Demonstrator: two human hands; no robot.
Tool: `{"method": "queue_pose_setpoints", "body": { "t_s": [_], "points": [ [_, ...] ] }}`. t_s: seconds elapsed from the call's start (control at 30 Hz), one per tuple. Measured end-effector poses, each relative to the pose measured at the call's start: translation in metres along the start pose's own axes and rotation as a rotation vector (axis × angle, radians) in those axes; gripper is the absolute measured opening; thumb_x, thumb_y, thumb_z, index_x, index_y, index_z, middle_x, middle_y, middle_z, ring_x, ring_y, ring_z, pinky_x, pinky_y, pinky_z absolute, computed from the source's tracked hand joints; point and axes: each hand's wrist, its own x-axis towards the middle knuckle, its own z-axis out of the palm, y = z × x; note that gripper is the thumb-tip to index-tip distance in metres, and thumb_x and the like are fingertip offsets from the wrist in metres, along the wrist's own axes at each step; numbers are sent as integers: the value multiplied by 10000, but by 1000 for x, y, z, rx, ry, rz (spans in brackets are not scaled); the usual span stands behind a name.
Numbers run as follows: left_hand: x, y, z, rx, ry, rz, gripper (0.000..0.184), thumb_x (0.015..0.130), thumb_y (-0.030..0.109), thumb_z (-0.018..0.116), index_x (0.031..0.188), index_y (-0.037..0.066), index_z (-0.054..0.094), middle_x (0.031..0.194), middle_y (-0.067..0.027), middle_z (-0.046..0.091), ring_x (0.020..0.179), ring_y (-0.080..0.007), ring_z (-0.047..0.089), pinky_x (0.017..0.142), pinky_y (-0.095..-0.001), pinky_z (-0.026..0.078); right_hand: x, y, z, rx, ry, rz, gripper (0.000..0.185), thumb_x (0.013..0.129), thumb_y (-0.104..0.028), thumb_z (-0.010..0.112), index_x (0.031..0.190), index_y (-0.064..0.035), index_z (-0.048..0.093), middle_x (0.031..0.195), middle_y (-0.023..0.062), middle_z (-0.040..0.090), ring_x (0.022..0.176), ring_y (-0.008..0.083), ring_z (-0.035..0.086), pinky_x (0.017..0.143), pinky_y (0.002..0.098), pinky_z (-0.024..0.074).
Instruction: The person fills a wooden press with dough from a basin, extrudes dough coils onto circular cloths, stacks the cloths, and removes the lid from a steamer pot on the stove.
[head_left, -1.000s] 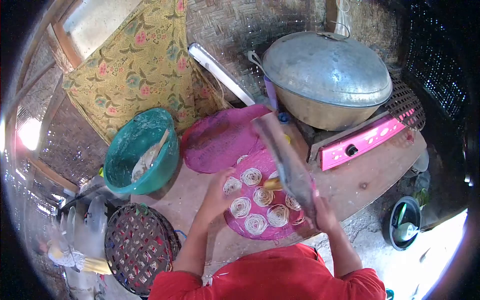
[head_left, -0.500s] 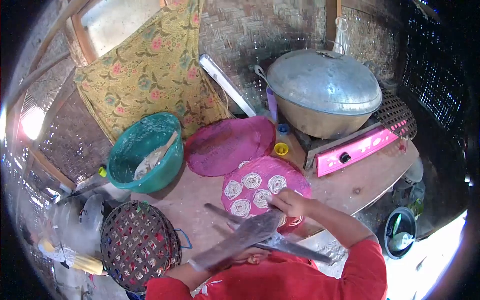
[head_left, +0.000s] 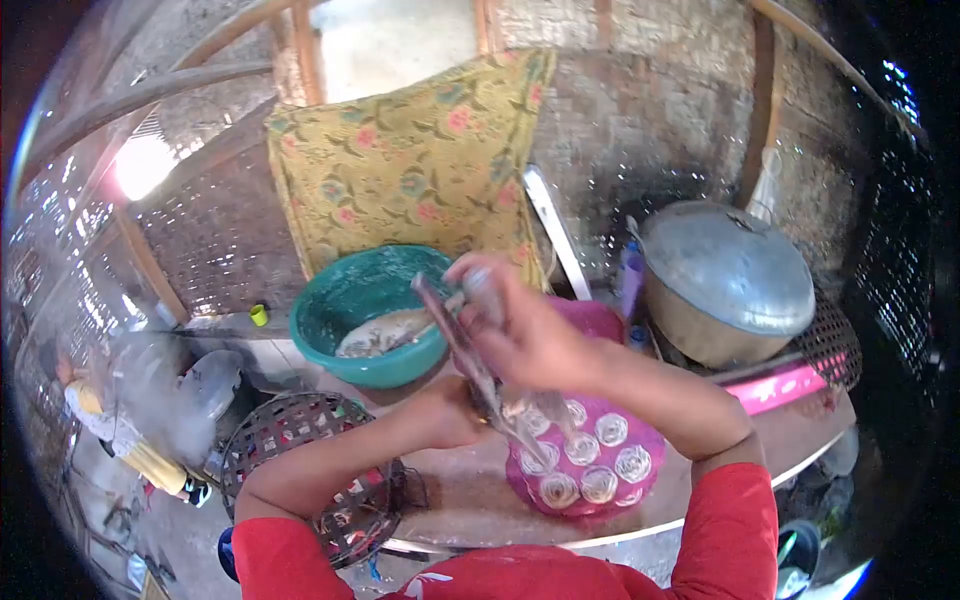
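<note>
My left hand [head_left: 455, 412] is closed round a dark wooden press [head_left: 465, 350] with long arms, held slantwise over the table. My right hand [head_left: 525, 325] is up beside the press's upper end, near the basin rim. Its fingers are curled and blurred around something greyish that I cannot make out. Below the press lies a round pink tray [head_left: 521, 488] bearing several white coiled nests of thin strands [head_left: 598, 484]. A green basin [head_left: 318, 345], left of my right hand, holds whitish dough [head_left: 375, 335] and a wooden stick, partly hidden.
A second pink tray [head_left: 598, 318] lies behind the first, partly covered by my arm. To the right, a large lidded metal pot [head_left: 725, 275] sits by a pink stove front [head_left: 775, 388]. Dark woven baskets [head_left: 300, 425] stand at the left. A patterned cloth [head_left: 400, 165] hangs behind.
The view has shifted, so the scene sits further right. My right hand has gone from beside the coils to near the basin. The press has turned steeper, its upper end raised.
</note>
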Motion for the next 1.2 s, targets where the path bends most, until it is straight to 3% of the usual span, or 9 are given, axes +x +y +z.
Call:
{"method": "queue_pose_setpoints", "body": {
  "t_s": [0.2,0.27,0.43,0.57,0.63,0.77,0.93,0.97,1.2],
  "points": [
    [-63,-32,-91,686,253,-409,285,787,126,670,1055,93,580,945,-60,621,913,-193,596,830,-428,474,67,47,-25,259,493,110,345,890,-6,474,1208,-105,384,845,68,483,618,95,469,525,246,414],
    [-79,-32,-120,-36,537,-986,232,835,98,632,1059,83,571,953,-42,612,915,-177,599,784,-392,501,93,72,-33,499,717,55,298,907,-45,461,1180,-131,378,707,40,436,462,114,400,406,263,375],
    [-77,-82,-126,-822,1218,-190,294,861,31,586,1149,40,529,1041,-60,601,885,-177,610,715,-318,528,150,177,29,959,1199,103,190,953,-173,465,1083,-77,364,644,33,400,502,164,452,492,324,461],
    [-74,-123,-164,-637,1694,212,260,868,28,579,1127,7,568,998,-76,632,875,-160,615,758,-262,484,166,218,135,1293,864,457,398,946,-435,455,909,-46,529,786,130,571,766,248,573,816,387,489],
    [-77,-116,-192,-450,1820,143,202,861,42,575,1058,3,604,948,-75,640,859,-182,615,760,-294,481,149,260,155,721,141,868,544,903,-532,461,1094,-33,563,971,188,620,917,276,600,900,410,451],
    [-91,-181,-213,510,1546,-323,147,789,80,623,895,-17,591,909,-82,621,775,-204,594,727,-326,478,112,291,162,-1140,-955,349,416,863,-406,522,1188,-151,574,1052,240,611,948,362,616,828,430,482],
    [-68,-244,-217,552,1429,-165,249,742,139,709,917,41,560,866,-110,591,844,-283,577,776,-367,456,118,291,148,-1029,-817,191,229,835,-193,517,1011,-124,647,881,169,654,768,322,659,635,411,513],
    [-70,-261,-218,1064,1291,-160,256,726,170,729,874,62,551,812,-90,569,789,-257,547,728,-343,440,125,277,142,-1083,-732,49,196,809,-123,510,926,-108,667,834,137,665,717,283,671,570,395,515],
    [-82,-294,-207,561,1278,-29,500,584,81,822,933,62,465,810,-33,525,757,-126,543,680,-248,455,166,291,152,-1162,-867,-79,152,772,-167,554,781,-141,703,738,83,679,703,231,678,582,371,515]
  ]
}}
